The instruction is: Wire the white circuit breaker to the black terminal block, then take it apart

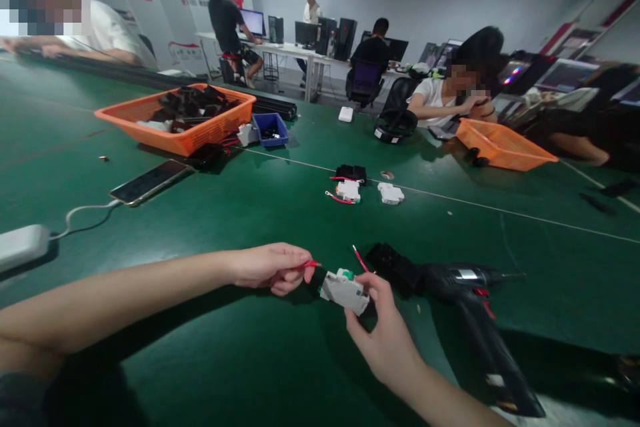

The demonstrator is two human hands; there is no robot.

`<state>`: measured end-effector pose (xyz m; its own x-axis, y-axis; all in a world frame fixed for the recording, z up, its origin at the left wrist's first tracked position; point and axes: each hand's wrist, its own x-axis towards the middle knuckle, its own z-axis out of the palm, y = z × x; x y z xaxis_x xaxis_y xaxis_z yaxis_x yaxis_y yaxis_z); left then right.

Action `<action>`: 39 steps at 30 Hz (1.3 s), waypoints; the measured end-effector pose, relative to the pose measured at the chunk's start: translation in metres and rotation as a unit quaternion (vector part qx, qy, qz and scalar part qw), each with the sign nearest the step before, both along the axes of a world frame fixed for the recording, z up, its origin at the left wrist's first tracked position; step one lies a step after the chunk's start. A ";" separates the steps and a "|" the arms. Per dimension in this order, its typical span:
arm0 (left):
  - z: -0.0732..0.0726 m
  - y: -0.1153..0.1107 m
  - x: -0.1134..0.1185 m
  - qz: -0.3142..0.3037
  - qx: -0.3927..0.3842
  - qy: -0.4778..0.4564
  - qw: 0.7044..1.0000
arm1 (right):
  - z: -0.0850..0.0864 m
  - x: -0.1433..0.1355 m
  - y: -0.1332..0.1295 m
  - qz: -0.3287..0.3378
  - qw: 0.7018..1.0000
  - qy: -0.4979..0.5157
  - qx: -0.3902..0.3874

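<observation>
Right hand (387, 337)'s got a white module (343, 292) gripped between thumb and fingers over the green worktop (240, 353). Left hand (283, 270) is pinching a red wire (310, 265) just beside it, hands apart. Black drill (483, 327)'s lying off to the right. Further back, two more white modules (391, 193), then an orange basket (200, 137) on the left.

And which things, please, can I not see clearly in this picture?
All in the head view:
Red wire: its rest is covered by the left hand.
White box: cut off by the left edge.
Pieces in the blue bin: too small to identify.
Left orange basket: its bottom is hidden under black pieces.
</observation>
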<state>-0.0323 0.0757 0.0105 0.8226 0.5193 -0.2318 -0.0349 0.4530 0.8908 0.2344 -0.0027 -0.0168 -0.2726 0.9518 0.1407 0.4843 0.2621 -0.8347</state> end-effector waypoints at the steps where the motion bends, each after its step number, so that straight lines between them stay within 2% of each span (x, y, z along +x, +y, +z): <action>1: 0.000 0.002 0.000 -0.022 -0.038 -0.011 0.999 | 0.000 0.000 0.000 0.001 1.000 0.018 -0.011; 4: -0.002 0.013 -0.004 -0.073 -0.112 -0.031 0.991 | 0.002 0.000 -0.001 0.002 0.998 0.050 -0.037; 7: -0.004 0.019 -0.005 -0.061 -0.142 -0.034 0.987 | 0.002 -0.001 0.000 -0.003 0.996 0.074 -0.045; 10: -0.007 0.017 -0.004 -0.064 -0.110 -0.011 0.992 | 0.001 -0.002 0.002 -0.033 0.992 0.114 -0.034; 13: -0.010 0.010 -0.002 -0.064 -0.037 0.000 0.997 | -0.001 -0.003 0.005 -0.061 0.988 0.141 -0.035; 16: -0.011 0.006 -0.001 -0.062 0.042 0.015 0.997 | 0.003 -0.004 0.007 -0.073 0.989 0.125 -0.042; 18: -0.011 0.006 -0.001 -0.062 0.065 0.019 0.996 | 0.007 -0.004 0.006 -0.072 0.991 0.105 -0.044; 24: -0.010 0.009 0.000 -0.067 0.045 0.003 0.997 | 0.017 -0.007 0.005 -0.041 0.994 0.097 -0.015; 31: -0.011 0.006 -0.002 -0.064 0.091 0.026 0.993 | 0.019 -0.005 0.005 -0.024 0.996 0.084 -0.031; 39: -0.010 0.010 -0.002 -0.074 0.035 0.019 0.996 | 0.016 -0.003 0.002 -0.008 0.996 0.068 -0.061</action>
